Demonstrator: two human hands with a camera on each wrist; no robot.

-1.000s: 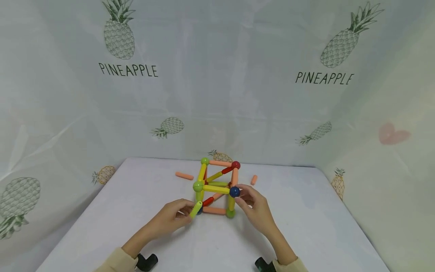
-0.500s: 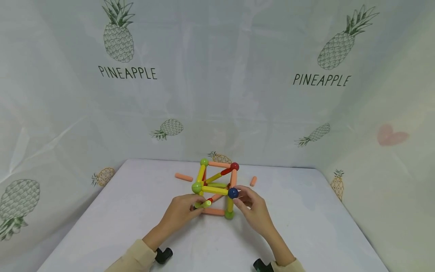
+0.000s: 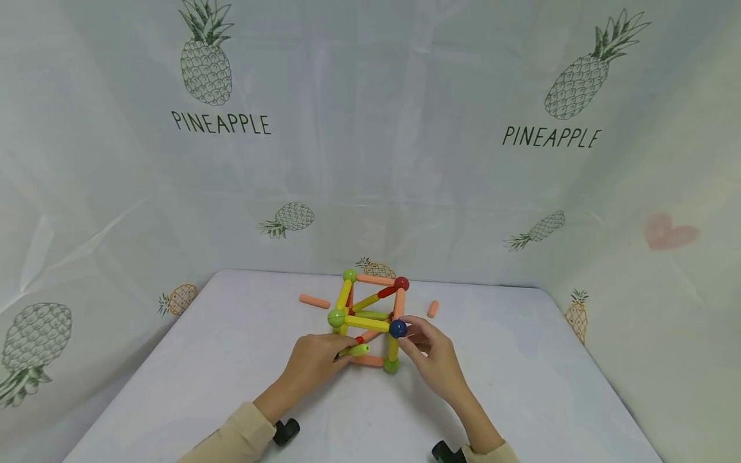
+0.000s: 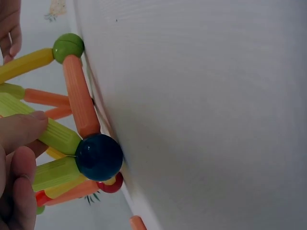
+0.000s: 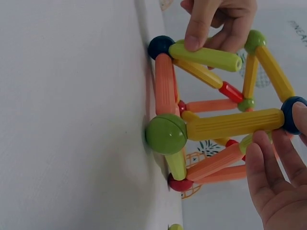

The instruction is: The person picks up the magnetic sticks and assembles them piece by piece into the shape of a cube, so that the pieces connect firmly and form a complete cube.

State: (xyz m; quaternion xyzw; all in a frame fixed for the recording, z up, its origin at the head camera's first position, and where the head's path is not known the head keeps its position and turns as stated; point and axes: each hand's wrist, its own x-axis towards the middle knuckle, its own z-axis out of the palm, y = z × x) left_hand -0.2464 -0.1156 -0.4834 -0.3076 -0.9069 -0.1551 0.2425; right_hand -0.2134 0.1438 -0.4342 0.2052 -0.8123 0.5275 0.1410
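A cube-like frame of coloured rods and balls stands on the white table. My left hand (image 3: 315, 359) pinches a lime-green rod (image 5: 211, 57) between thumb and finger. One end of that rod meets the dark blue ball (image 4: 99, 157) at the frame's lower front left corner; its other end sticks out free. In the head view this hand hides that ball. My right hand (image 3: 435, 357) holds another dark blue ball (image 3: 397, 328) at the upper front right corner, its fingers also near the yellow upright rod (image 5: 235, 123). A green ball (image 3: 391, 366) sits below on the table.
Two loose orange rods lie behind the frame, one orange rod (image 3: 314, 301) to the left and a shorter-looking orange rod (image 3: 433, 308) to the right. A pineapple-printed curtain (image 3: 370, 161) hangs beyond the table's back edge. Black wrist devices (image 3: 286, 432) sit below both hands.
My left hand has moved right, over the lower left corner, and the lime-green rod has swung from steeply slanted to nearly level, pointing right. The right hand stays on its blue ball.
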